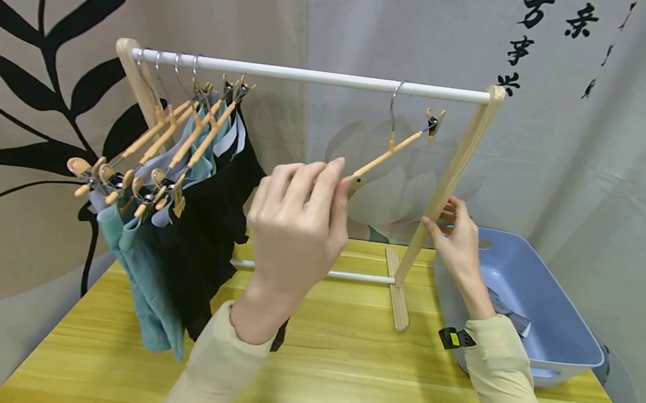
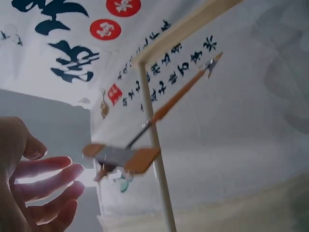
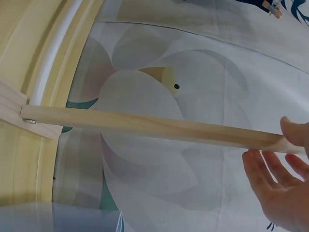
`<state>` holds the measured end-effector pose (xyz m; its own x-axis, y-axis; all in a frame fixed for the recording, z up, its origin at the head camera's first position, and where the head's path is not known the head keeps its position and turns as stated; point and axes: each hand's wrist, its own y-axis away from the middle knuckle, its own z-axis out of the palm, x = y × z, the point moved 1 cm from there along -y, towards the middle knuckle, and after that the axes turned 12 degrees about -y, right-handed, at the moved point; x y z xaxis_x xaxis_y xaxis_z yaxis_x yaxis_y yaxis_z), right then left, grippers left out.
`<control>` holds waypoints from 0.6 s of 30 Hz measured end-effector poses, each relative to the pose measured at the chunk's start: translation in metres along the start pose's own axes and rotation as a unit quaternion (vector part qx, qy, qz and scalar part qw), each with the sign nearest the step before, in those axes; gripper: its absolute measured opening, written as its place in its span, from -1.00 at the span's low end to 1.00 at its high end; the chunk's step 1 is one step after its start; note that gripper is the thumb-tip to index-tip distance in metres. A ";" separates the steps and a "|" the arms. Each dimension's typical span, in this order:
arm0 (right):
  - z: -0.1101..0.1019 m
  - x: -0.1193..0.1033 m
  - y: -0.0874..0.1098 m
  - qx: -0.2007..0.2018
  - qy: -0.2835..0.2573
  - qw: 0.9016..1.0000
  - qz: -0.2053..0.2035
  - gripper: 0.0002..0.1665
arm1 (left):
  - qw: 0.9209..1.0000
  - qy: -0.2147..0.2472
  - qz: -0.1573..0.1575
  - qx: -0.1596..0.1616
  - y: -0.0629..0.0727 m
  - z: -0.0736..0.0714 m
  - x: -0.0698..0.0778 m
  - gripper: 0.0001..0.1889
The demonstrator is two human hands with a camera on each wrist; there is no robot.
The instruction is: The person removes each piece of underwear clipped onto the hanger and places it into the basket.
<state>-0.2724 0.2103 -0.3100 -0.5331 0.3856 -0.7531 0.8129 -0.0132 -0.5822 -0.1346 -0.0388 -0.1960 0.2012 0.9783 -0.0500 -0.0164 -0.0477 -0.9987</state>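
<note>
The bare hanger (image 1: 387,156) hangs from the white rod (image 1: 311,78); a bump from the left hand (image 1: 297,225) (relaxed, holding nothing) could set it swinging. The right hand (image 1: 460,242) pinches the post (image 1: 452,172); slack there might let the rod sway.

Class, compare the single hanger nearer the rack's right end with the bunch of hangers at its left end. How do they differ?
The single hanger is bare; the bunched hangers carry clothing, including a black garment and a blue-green garment. The single hanger hangs apart on the white rail, while the bunched hangers crowd together. Both have orange-brown bars, metal hooks and clips.
</note>
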 end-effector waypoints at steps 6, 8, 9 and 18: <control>0.002 0.002 0.000 0.008 0.005 1.000 -0.023 -0.37 | 0.998 0.000 -0.064 -0.029 -0.004 -0.007 -0.018 -0.73; 0.003 0.002 0.001 0.009 0.004 1.000 -0.027 -0.38 | 0.996 -0.006 -0.080 -0.036 -0.006 -0.007 -0.025 -0.71; 0.003 0.002 0.001 0.009 0.005 1.000 -0.027 -0.38 | 0.995 -0.011 -0.086 -0.040 -0.007 -0.007 -0.028 -0.70; 0.004 0.003 -0.001 0.008 0.004 1.000 -0.026 -0.38 | 0.986 -0.048 -0.129 -0.092 -0.012 -0.003 -0.050 -0.67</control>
<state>-0.2752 0.2082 -0.3129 -0.5721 0.3941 -0.7193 0.7803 -0.0087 -0.6254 -0.1413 -0.0880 -0.1816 0.0808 0.9771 0.1971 0.2030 0.1774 -0.9630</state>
